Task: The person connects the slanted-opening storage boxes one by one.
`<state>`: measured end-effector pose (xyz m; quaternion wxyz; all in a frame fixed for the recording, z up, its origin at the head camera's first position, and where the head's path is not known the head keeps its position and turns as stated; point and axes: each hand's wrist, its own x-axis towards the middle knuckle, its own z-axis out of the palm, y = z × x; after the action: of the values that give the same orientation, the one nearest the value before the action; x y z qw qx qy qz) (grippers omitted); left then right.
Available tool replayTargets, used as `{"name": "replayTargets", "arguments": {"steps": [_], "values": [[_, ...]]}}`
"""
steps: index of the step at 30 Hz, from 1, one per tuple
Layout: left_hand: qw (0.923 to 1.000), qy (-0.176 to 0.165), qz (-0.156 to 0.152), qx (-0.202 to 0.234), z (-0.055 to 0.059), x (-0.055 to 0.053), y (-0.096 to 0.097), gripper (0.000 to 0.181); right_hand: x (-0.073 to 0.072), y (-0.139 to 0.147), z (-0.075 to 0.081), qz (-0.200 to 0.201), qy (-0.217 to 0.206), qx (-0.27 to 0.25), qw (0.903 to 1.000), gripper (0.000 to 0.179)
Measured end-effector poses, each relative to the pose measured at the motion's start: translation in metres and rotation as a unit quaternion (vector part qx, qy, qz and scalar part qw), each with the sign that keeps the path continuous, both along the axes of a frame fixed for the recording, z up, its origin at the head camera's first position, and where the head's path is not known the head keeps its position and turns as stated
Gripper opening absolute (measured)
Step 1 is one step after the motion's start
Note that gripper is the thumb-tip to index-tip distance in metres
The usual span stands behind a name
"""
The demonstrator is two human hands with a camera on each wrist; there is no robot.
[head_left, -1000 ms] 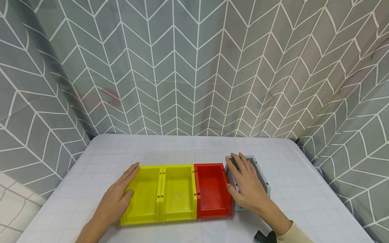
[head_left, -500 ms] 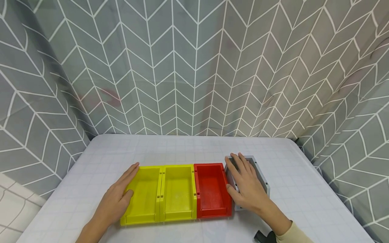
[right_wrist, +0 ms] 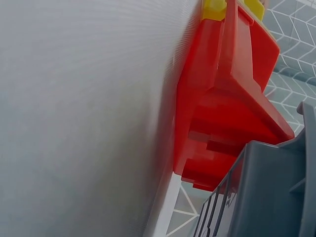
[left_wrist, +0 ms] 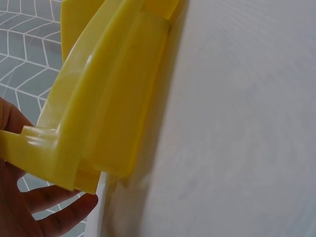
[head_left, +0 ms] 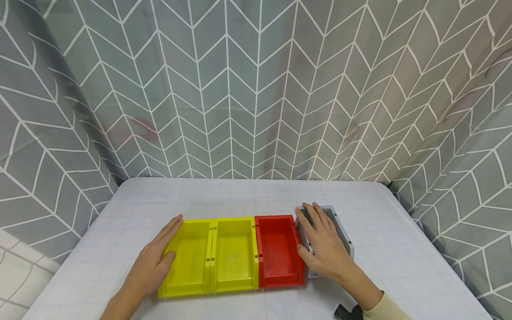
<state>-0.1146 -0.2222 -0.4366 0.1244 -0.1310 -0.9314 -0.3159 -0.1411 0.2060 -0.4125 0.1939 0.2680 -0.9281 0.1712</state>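
Observation:
Two yellow bins, a left yellow bin (head_left: 192,253) and a second yellow bin (head_left: 234,251), stand in a row with a red bin (head_left: 278,251). A grey bin (head_left: 343,231) sits at the right end, turned at a slight angle beside the red one. My left hand (head_left: 150,264) lies against the outer side of the left yellow bin, fingers straight, thumb at its rim. My right hand (head_left: 330,251) spreads over the grey bin, hiding much of it, with the thumb by the red bin's right rim. In the right wrist view, the grey bin (right_wrist: 271,187) overlaps the red bin's end.
All the bins are on a white-covered table (head_left: 240,195). Behind and at both sides hangs a grey curtain (head_left: 244,89) with white chevron lines. A black strap-like piece (head_left: 349,312) shows near my right wrist, beside a beige sleeve (head_left: 386,309).

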Motion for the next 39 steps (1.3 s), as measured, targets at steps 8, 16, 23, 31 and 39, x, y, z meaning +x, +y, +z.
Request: {"name": "replayTargets", "arguments": {"steps": [8, 16, 23, 31, 39], "values": [[0.9987, 0.02, -0.016, 0.043, -0.005, 0.001, 0.0, 0.078, 0.001, 0.0, 0.0, -0.003, -0.006, -0.001, 1.0, 0.081], [0.9936, 0.014, -0.029, 0.109, -0.009, -0.002, 0.001, 0.083, 0.0, 0.001, 0.0, -0.005, -0.005, 0.0, 1.0, 0.081], [0.9924, 0.013, -0.024, 0.12, -0.009, -0.002, 0.002, 0.082, 0.0, 0.001, 0.0, -0.005, -0.011, -0.003, 0.9999, 0.081], [0.992, 0.013, -0.021, 0.124, -0.01, -0.002, 0.002, 0.081, -0.001, 0.0, -0.001, -0.006, -0.008, 0.0, 1.0, 0.083], [0.9924, 0.021, -0.025, 0.119, -0.011, -0.003, 0.001, 0.081, 0.0, 0.0, -0.002, -0.002, -0.007, -0.004, 1.0, 0.082]]}}
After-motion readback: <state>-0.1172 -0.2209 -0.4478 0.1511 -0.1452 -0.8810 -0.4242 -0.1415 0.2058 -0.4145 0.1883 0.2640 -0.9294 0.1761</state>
